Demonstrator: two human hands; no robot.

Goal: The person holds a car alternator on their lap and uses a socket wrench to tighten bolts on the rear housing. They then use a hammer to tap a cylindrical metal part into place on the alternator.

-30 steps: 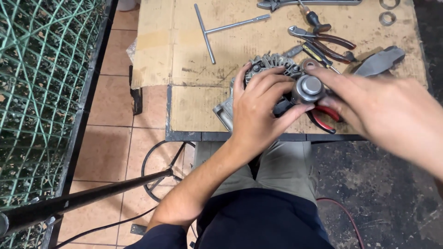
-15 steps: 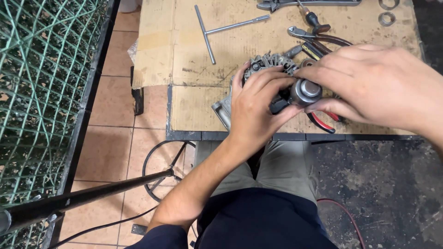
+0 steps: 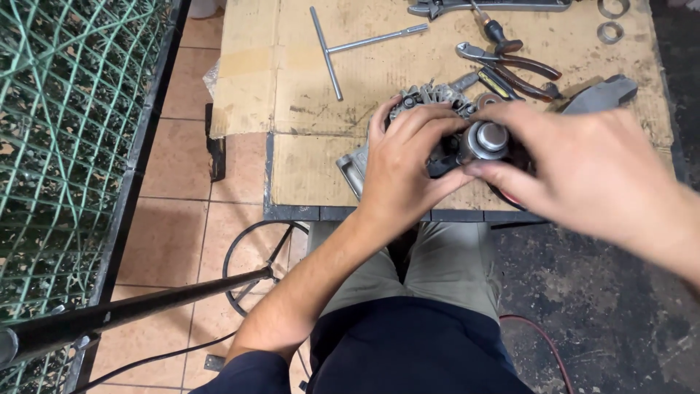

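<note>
Two hands on one alternator (image 3: 430, 109) at frame centre: left hand (image 3: 405, 164) clamped over the housing, right hand (image 3: 576, 164) pinching the round metal pulley (image 3: 487, 140). Best steadied firmly against the cardboard-covered bench (image 3: 306, 157), pulley turned squarely. Upper frame: T-handle wrench (image 3: 343, 47), pliers (image 3: 514, 66), two rings (image 3: 611, 20).

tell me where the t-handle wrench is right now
In the head view the T-handle wrench lies untouched on the cardboard sheet at the upper middle, up and left of the left hand, which grips the alternator.
</note>
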